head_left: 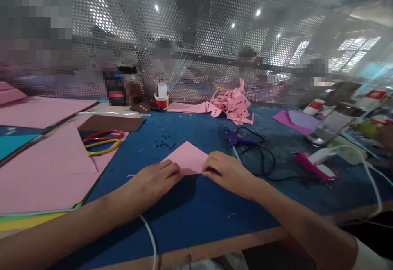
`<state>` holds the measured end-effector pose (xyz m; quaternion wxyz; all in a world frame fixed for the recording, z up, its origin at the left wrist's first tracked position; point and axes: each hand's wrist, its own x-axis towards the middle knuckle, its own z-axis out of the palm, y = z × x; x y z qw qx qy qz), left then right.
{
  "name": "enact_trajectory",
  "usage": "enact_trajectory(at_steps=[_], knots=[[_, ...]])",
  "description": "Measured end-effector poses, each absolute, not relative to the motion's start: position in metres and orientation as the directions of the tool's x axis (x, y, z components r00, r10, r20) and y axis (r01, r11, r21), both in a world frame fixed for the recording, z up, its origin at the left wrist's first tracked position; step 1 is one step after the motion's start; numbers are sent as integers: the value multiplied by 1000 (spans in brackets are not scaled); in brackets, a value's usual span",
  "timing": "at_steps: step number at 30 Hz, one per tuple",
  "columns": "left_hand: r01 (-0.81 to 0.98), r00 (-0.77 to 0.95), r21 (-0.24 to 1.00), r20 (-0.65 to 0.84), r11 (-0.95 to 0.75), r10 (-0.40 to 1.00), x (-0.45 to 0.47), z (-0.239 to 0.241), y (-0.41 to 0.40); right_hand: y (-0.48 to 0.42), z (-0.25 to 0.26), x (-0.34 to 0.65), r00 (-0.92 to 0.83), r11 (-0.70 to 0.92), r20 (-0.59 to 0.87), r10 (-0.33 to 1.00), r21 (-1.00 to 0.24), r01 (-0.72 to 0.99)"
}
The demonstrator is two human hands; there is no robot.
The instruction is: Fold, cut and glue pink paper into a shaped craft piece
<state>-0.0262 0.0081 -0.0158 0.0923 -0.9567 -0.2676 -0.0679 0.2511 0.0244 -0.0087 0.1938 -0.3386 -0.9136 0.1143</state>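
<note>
A folded pink paper [188,156] lies on the blue table top [202,208], its point facing away from me. My left hand [155,180] rests palm down on the paper's near left corner, fingers together and pressing flat. My right hand [225,171] has its fingers curled and pinches the paper's near right edge.
Pink sheets [46,167] are stacked at left with red and yellow scissors [102,141] on them. A blue glue gun [238,139] with black cord lies right of the paper, a pink one [315,167] farther right. Pink scraps [231,106], a cup [162,97] and a mesh screen [199,36] stand behind.
</note>
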Motion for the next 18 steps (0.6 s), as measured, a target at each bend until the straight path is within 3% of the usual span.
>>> enact_trajectory(at_steps=[18], knots=[[545, 834, -204, 224, -813, 504, -54, -19, -4, 25, -10, 252, -699, 756, 299, 650, -345, 556]])
